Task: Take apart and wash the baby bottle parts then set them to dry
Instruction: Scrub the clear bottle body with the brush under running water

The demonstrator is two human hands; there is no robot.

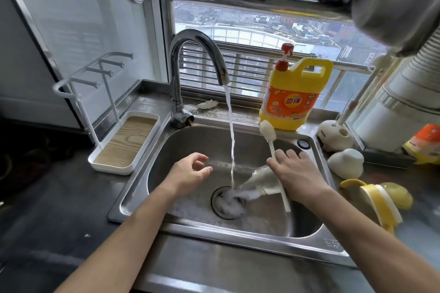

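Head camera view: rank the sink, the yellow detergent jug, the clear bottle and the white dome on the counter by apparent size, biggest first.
1. sink
2. detergent jug
3. clear bottle and white dome: about alike, and the right hand hides part of the bottle, so no ranking.

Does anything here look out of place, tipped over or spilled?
Two small things. The yellow bottle parts lie tipped on their sides on the counter right of the sink, and a crumpled white scrap sits on the ledge behind the tap. Nothing looks damaged.
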